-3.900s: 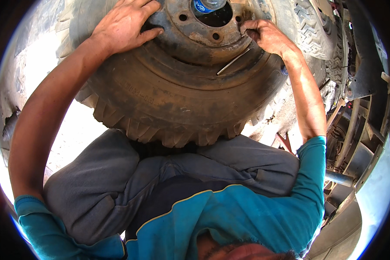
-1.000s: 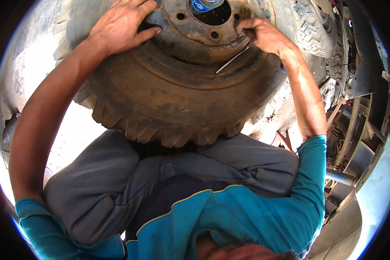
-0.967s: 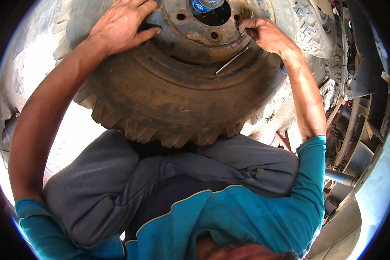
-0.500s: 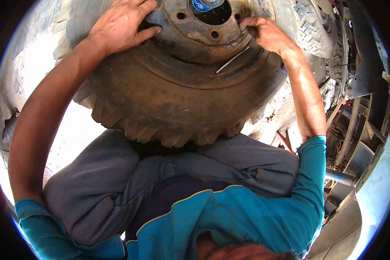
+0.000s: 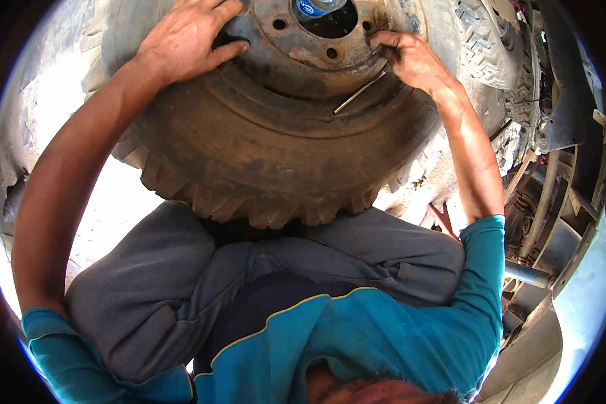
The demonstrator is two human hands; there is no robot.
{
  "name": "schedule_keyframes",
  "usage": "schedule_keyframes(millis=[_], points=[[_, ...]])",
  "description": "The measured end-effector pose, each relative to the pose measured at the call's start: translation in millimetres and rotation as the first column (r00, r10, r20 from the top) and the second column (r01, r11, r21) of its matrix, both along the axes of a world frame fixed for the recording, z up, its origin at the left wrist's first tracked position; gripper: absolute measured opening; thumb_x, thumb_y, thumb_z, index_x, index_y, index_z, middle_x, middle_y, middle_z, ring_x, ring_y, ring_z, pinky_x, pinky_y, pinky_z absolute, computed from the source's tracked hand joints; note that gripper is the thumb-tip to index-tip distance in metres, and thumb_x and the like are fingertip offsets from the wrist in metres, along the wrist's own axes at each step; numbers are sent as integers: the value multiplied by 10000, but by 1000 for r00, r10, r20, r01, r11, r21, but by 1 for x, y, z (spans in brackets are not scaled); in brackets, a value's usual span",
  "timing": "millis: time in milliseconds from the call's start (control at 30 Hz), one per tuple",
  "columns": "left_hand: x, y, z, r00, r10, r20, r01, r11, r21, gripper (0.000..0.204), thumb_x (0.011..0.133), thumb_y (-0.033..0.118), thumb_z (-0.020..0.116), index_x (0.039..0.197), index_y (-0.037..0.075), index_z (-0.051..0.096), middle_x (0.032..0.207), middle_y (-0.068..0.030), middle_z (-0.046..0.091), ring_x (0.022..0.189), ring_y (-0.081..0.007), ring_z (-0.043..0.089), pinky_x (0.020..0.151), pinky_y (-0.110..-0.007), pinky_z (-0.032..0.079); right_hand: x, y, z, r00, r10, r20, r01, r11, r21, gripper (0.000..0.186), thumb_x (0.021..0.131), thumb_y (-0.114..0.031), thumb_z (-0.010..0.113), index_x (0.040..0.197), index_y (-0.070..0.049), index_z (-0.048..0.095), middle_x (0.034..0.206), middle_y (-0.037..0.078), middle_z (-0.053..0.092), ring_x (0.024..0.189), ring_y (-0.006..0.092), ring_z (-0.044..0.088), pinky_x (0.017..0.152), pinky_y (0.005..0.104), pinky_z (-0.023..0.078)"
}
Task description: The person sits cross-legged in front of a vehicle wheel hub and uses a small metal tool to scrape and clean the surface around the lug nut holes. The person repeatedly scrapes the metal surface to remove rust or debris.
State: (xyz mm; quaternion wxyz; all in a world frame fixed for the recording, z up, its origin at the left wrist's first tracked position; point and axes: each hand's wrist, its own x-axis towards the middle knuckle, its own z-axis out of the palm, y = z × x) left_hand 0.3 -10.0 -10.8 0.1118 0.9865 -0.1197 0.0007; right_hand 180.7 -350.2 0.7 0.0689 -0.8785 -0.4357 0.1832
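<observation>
A large, dusty tyre [image 5: 276, 158] with chunky tread leans up to my lap, a rusty steel wheel rim [image 5: 303, 71] set in it. My left hand [image 5: 188, 37] lies on the tyre's left side, fingers spread, with the thumb reaching over the rim's edge. On the right, my right hand [image 5: 411, 57] has its thumb and fingers curled together at the rim near a bolt hole; whatever they may hold is hidden. A thin metal rod [image 5: 359, 93] lies slantwise just below that hand, where rim and tyre meet.
In the rim's centre opening stands a plastic bottle [image 5: 314, 8] with a blue label, partly cut off by the frame. Another treaded tyre [image 5: 483, 50] is at the upper right. Metal vehicle parts [image 5: 545, 202] line the right side. My crossed legs [image 5: 155, 276] are under the near tread.
My right hand has shifted slightly at the rim, its fingers still curled. The left hand stays in place, and the rod lies as before.
</observation>
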Motion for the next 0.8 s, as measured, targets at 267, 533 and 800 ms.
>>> schedule_keyframes(millis=[267, 533, 800], points=[[0, -2, 0, 999, -11, 43, 13, 1000, -24, 520, 879, 432, 738, 1160, 10, 625, 1172, -168, 578, 1156, -358, 512, 1033, -439, 434, 19, -17, 3, 993, -69, 96, 68, 998, 17, 249, 976, -35, 596, 1197, -76, 704, 1175, 138, 737, 1075, 267, 710, 966, 390, 544], [-1, -3, 2, 1000, 6, 24, -6, 1000, -20, 519, 876, 428, 744, 1160, 10, 626, 1173, -167, 577, 1155, -359, 514, 1035, -438, 432, 15, -10, 24, 984, -169, -58, 163, 982, -95, 279, 959, -80, 577, 1208, -127, 693, 1049, 169, 740, 1015, 346, 705, 928, 412, 547], [1, -5, 5, 1000, 3, 16, -3, 1000, 1, 525, 876, 431, 743, 1164, 9, 625, 1170, -171, 575, 1153, -356, 511, 1043, -438, 422, 37, -19, -3, 998, 62, 6, -62, 997, 40, 260, 967, -20, 595, 1201, -92, 684, 990, 141, 705, 887, 269, 683, 838, 405, 533]])
